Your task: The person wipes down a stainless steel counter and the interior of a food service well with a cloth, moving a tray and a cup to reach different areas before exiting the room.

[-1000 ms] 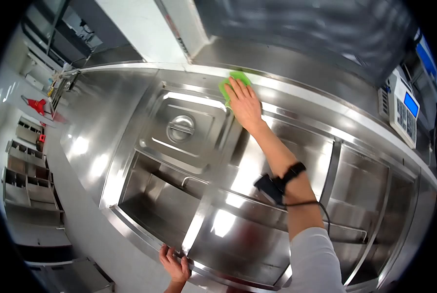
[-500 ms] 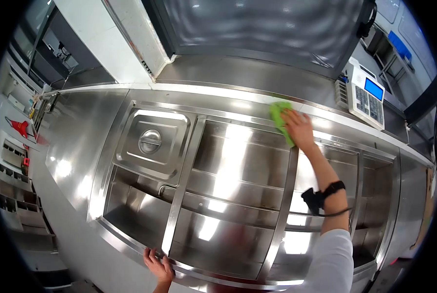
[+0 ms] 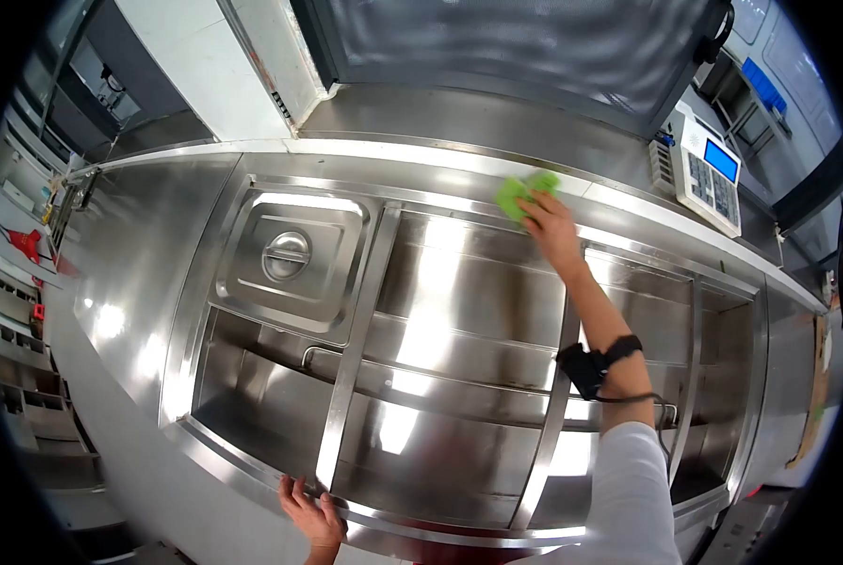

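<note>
My right hand (image 3: 551, 232) grips a green cloth (image 3: 527, 195) and presses it on the back rim of a stainless-steel counter (image 3: 459, 179) with sunken wells. The cloth is bunched, and part of it sticks out beyond my fingers. At the front edge, my left hand (image 3: 310, 511) rests with its fingers spread over the metal rim, holding nothing. A square steel lid (image 3: 332, 245) with a round recessed handle covers the back left well. Below the lid, a front left well (image 3: 261, 386) lies uncovered, and larger open wells extend to the right.
A white scale (image 3: 704, 169) with a blue display and keypad stands on the ledge at the back right. Behind the counter rises a grey-framed panel (image 3: 497, 47). Metal divider bars (image 3: 354, 367) separate the wells. A black strapped device (image 3: 586, 369) with a cable is on my right forearm.
My right hand and the green cloth have slid a little left along the back rim. My left hand stays on the front edge. The view has shifted slightly.
</note>
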Demonstrator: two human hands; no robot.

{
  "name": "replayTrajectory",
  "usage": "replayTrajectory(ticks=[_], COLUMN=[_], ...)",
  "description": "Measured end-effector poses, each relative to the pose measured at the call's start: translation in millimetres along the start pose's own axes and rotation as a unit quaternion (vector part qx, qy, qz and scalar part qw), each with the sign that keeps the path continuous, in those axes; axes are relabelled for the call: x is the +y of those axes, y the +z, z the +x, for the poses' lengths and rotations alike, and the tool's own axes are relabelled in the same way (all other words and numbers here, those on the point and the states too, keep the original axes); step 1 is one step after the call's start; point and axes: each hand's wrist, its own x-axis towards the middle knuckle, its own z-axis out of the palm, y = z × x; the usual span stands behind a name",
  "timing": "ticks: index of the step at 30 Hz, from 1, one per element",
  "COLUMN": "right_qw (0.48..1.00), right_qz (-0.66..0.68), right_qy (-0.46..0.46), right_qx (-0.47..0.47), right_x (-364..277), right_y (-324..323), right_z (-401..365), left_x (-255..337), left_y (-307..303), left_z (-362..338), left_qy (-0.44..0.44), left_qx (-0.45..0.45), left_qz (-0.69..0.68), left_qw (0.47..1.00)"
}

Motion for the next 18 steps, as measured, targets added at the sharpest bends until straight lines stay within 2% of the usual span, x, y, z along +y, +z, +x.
replayTrajectory(ticks=[4,7,11,13,15,18], right_qw=[0.997,0.998,0.982,0.987,0.995,0.989], right_qz=[0.036,0.007,0.006,0.041,-0.007,0.098], right_qy=[-0.061,-0.067,-0.173,-0.135,-0.052,0.109], right_qx=[-0.015,0.02,-0.077,-0.072,-0.085,-0.019], right_x=[-59,-87,-37,-21,-10,-37], right_y=[60,87,65,16,-12,12], right_z=[45,55,49,29,17,36], left_x=[1,2,3,3,2,5], left_y=[1,4,3,5,7,1], left_z=[1,1,2,2,2,1], left_qy=[0.009,0.023,-0.001,0.0,0.005,0.003], left_qx=[0.0,0.02,0.015,0.019,0.027,0.019], left_qz=[0.007,0.024,0.0,0.007,0.017,0.018], left_qw=[1.0,0.999,1.0,1.0,0.999,1.0])
